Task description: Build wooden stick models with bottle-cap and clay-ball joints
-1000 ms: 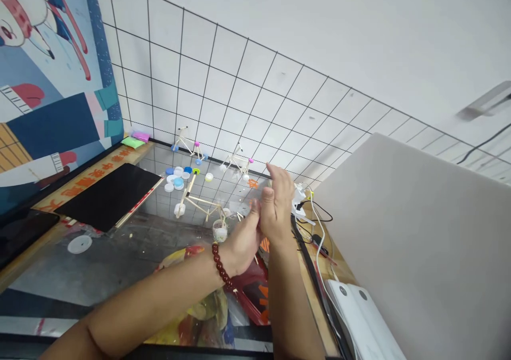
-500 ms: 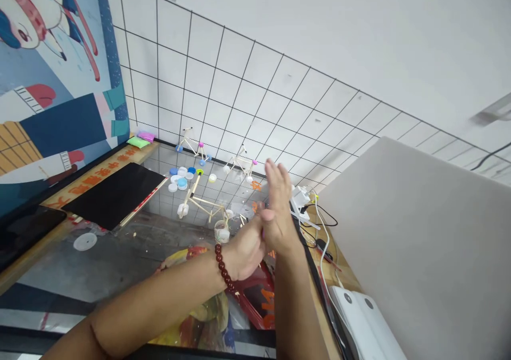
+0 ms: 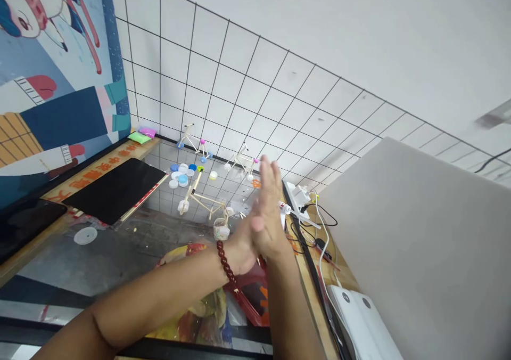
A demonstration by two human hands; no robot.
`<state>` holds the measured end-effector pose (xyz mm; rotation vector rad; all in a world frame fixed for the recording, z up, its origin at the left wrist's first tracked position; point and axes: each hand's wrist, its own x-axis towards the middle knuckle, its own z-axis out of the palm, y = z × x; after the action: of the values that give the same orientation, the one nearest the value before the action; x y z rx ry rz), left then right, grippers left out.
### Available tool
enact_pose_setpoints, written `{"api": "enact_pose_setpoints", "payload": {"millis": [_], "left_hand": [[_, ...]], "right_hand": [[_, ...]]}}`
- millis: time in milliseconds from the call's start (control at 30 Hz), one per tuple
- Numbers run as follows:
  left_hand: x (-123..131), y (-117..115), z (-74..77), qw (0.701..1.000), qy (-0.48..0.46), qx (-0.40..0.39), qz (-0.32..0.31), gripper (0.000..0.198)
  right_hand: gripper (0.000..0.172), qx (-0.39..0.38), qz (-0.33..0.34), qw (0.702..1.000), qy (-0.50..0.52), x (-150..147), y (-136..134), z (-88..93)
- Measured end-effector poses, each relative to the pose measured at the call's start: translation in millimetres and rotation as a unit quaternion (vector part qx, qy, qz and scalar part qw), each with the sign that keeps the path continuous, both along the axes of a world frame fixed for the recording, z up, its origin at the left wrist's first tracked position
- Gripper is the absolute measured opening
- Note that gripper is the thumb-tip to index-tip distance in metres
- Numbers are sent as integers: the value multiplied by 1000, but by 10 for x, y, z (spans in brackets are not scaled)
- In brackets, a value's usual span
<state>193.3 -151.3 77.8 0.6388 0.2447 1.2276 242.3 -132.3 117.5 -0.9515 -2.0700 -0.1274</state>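
My left hand (image 3: 244, 248), with a dark red bead bracelet (image 3: 227, 264) at the wrist, is pressed palm to palm against my right hand (image 3: 269, 211). The right hand's fingers are straight and held together, pointing up and away. Its palm hides most of the left fingers. Whatever lies between the palms is hidden. Just beyond the left wrist stands a small white cup (image 3: 221, 229). Behind it is a frame of wooden sticks (image 3: 205, 203) with white and yellow-green joints. Two smaller stick frames, one on the left (image 3: 191, 140) and another on the right (image 3: 241, 160), stand by the grid.
Several blue and white bottle caps (image 3: 182, 179) lie beside a black sheet (image 3: 120, 189). A clear round lid (image 3: 85, 236) is nearer. Green (image 3: 138, 137) and pink packets (image 3: 148, 132) sit at the back corner. Cables, a power strip (image 3: 297, 196) and a grey panel (image 3: 415, 243) border the right.
My joined hands have shifted slightly left, the right palm sliding against the left. A small purple spot between the palms, faintly visible before, is now hidden.
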Motion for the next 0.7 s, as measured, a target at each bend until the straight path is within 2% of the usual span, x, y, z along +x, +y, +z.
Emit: {"api": "enact_pose_setpoints", "payload": {"millis": [100, 200, 300, 367, 433, 533, 600, 700], "left_hand": [[-60, -9, 68, 996, 8, -34, -86, 65], [-341, 89, 324, 992, -7, -10, -125, 67], [-610, 218, 556, 996, -20, 14, -81, 74], [-628, 234, 601, 1000, -9, 8, -5, 72], [-482, 175, 548, 996, -7, 4, 94, 73], [-126, 52, 350, 985, -26, 16, 169, 81], [30, 9, 200, 989, -27, 26, 144, 85], [38, -8, 55, 1000, 17, -3, -3, 76]], "right_hand": [[85, -25, -13, 1000, 9, 222, 129, -11], [83, -23, -18, 999, -26, 267, 181, -37], [83, -6, -18, 998, -54, 114, 140, -53], [88, -2, 3, 998, -64, -57, 63, -51], [95, 0, 44, 996, -76, -226, -39, -41], [101, 7, 74, 995, -73, -348, -161, -11], [98, 12, 52, 998, -39, -302, -167, 17], [88, 18, -5, 999, 26, -88, -59, 47]]}}
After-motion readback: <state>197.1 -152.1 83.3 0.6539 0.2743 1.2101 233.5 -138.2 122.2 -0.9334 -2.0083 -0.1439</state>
